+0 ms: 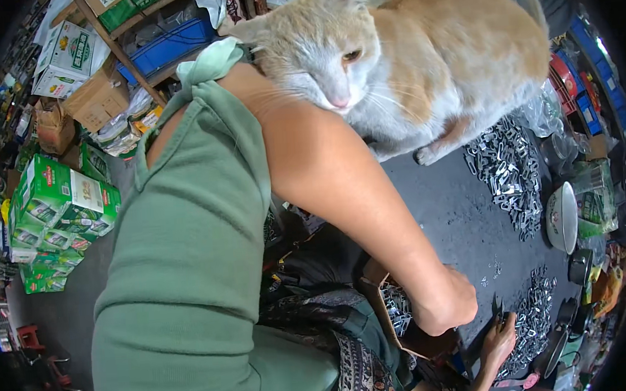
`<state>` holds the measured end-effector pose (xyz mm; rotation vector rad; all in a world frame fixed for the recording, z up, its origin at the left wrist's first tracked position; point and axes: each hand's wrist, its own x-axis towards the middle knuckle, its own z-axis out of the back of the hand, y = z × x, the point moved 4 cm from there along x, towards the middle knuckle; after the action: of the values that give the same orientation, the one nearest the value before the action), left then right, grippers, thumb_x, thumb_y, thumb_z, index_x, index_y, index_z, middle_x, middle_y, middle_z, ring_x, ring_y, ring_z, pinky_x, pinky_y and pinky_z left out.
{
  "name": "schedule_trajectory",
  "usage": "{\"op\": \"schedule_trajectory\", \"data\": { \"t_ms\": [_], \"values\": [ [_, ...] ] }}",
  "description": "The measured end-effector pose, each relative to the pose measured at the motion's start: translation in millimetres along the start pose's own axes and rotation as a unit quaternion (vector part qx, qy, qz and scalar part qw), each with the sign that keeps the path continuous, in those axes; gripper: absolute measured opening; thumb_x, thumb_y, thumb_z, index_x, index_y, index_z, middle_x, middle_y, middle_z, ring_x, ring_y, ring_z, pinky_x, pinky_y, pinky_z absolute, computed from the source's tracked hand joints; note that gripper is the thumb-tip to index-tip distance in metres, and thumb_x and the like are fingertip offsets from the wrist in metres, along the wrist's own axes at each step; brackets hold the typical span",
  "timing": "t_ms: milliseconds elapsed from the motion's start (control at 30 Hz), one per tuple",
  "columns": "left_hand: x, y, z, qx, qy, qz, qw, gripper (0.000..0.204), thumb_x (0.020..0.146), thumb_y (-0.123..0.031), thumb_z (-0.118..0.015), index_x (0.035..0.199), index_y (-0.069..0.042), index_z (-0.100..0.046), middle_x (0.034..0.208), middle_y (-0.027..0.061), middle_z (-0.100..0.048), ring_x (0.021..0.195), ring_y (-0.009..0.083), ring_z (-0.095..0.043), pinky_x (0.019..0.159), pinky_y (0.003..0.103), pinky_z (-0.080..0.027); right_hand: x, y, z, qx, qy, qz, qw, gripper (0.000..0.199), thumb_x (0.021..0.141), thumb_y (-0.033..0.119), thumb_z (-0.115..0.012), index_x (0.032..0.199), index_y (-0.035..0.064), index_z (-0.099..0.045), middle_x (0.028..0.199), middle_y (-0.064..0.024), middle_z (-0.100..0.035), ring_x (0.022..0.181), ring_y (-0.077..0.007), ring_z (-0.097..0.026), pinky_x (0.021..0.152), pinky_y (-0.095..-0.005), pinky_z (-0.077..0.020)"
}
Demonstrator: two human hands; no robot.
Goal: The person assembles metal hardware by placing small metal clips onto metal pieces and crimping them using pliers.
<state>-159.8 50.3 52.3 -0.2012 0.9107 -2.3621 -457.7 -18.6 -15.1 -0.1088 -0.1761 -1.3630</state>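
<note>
My left arm, in a pushed-up green sleeve, bends across the view, and its hand (445,303) is curled closed above the edge of a cardboard box (375,281). Whatever its fingers may hold is hidden behind the knuckles. Small metal clips (397,306) lie in that box. Lower right, my right hand (499,343) grips small pliers (501,306), their dark jaws pointing away from me. Beside them a pile of metal clips (537,318) spreads over the dark tabletop (428,195). An orange-and-white cat (455,50) crouches on the table, its chin against my left arm.
A second, larger heap of metal pieces (506,173) lies near the cat. A white bowl (562,218) stands tilted at the right edge, near plastic bags. Green cartons (62,200) are stacked at left, below a shelf with a blue bin (168,50).
</note>
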Motion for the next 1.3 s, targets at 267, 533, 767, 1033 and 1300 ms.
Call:
{"op": "schedule_trajectory", "data": {
  "t_ms": [267,533,767,1033,1300],
  "values": [
    [-1,0,10,0.022,0.003,-0.034,0.999,0.017,0.066,-0.004,-0.064,0.078,0.007,-0.066,0.078,0.0245,-0.067,0.079,0.0395,-0.068,0.069,0.048,-0.055,1,-18,-8,0.103,-0.028,-0.036,0.994,0.028,0.089,0.009,-0.059,0.109,-0.0083,-0.051,0.077,-0.0347,-0.055,0.074,-0.0513,-0.054,0.065,-0.0508,-0.0406],
    [-5,13,16,0.004,0.024,-0.011,1.000,0.023,0.072,-0.007,-0.063,0.091,0.002,-0.071,0.091,0.0219,-0.069,0.088,0.0378,-0.067,0.077,0.046,-0.054,9,-15,-4,0.076,0.034,-0.051,0.995,0.030,0.088,0.008,-0.060,0.111,-0.0102,-0.053,0.078,-0.0341,-0.057,0.074,-0.0503,-0.055,0.064,-0.0478,-0.0422],
    [-4,43,6,-0.158,-0.096,-0.102,0.977,0.014,0.084,-0.001,-0.052,0.096,0.002,-0.048,0.067,0.0210,-0.056,0.065,0.0425,-0.060,0.055,0.050,-0.046,21,2,0,-0.008,-0.032,0.009,0.999,0.008,0.080,0.006,-0.061,0.085,0.0020,-0.056,0.081,-0.0203,-0.060,0.074,-0.0423,-0.059,0.064,-0.0475,-0.0477],
    [38,49,-17,-0.372,-0.085,-0.024,0.924,0.016,0.093,-0.007,-0.059,0.106,0.001,-0.063,0.080,0.0144,-0.066,0.062,0.0221,-0.062,0.058,0.034,-0.049,12,15,26,0.118,0.106,-0.067,0.985,0.014,0.084,0.011,-0.064,0.086,0.0010,-0.055,0.074,-0.0134,-0.055,0.067,-0.0273,-0.056,0.061,-0.0386,-0.0442],
    [63,50,-55,-0.543,-0.188,0.107,0.812,0.019,0.098,-0.013,-0.056,0.108,0.001,-0.064,0.073,0.0012,-0.060,0.057,0.0041,-0.052,0.050,0.020,-0.043,-11,90,21,0.536,0.111,-0.066,0.834,0.010,0.089,0.005,-0.063,0.084,0.0001,-0.056,0.069,-0.0051,-0.048,0.063,-0.0129,-0.046,0.058,-0.0286,-0.0389]
  ]
}}
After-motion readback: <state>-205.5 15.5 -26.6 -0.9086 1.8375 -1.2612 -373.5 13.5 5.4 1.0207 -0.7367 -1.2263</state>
